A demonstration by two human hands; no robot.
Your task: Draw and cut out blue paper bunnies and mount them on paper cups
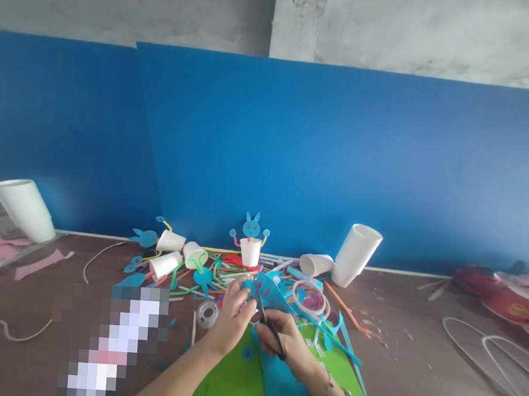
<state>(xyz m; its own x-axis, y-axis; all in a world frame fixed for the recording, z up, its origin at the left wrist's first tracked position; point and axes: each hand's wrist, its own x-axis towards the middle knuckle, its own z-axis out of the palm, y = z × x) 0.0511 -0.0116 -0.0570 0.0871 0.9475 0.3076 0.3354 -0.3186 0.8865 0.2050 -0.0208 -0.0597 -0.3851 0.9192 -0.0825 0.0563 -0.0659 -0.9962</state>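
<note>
Head view: my left grip (pixel 231 316) is pinched on a small piece of blue paper (pixel 250 290), and my right grip (pixel 290 338) is wrapped around the handles of black-handled scissors (pixel 274 337). The paper sits in front of me, above the worktop (pixel 397 367), with the blades close beside my left fingers. I cannot tell how far the blades are spread.

That closeness is the main danger, I judge: if my thumb slid along the edge, the scissors could nick it. Thin paper might also buckle under a loose pinch, making the cut ragged. Just behind the blades lies a blue sheet with red markings (pixel 278 293); a careless snip could catch it, and I cannot tell whether it joins my piece. Further back, the upright cup figure (pixel 250 252) could topple if my knuckles pushed forward. Any small offcut might get lost among the scraps and straws around the green paper (pixel 235 378).
</note>
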